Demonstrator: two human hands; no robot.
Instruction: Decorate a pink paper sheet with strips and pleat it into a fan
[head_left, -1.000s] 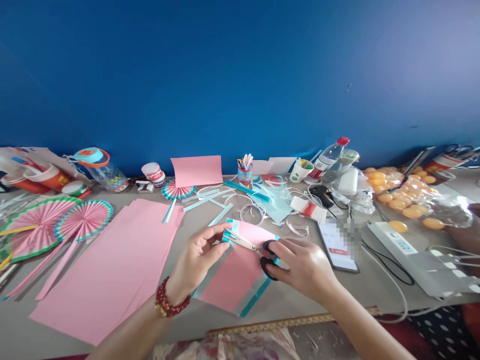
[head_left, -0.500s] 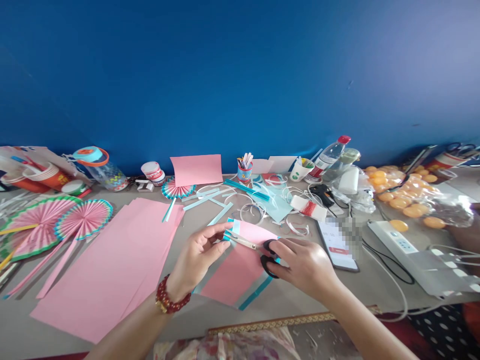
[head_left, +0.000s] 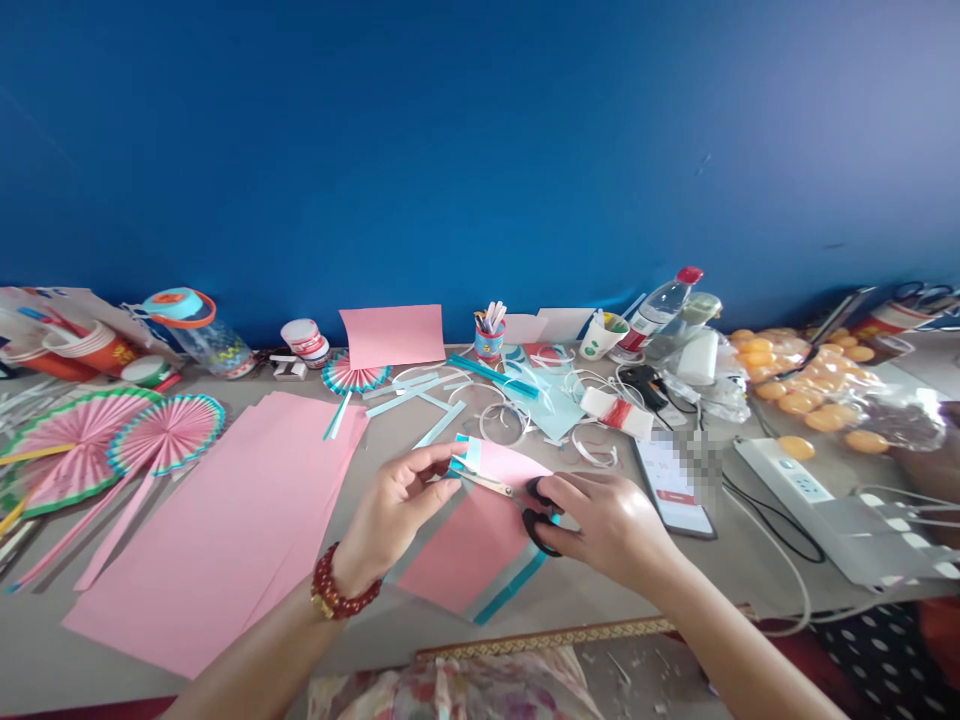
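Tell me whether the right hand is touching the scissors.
Touching. The head view shows the right hand gripping the scissors by their black handle loops.

Passage over tabletop between right forearm and power strip, though white cable loops across; phone obstructs just beside right hand.

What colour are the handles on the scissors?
The scissor handles are black, seen best in the head view.
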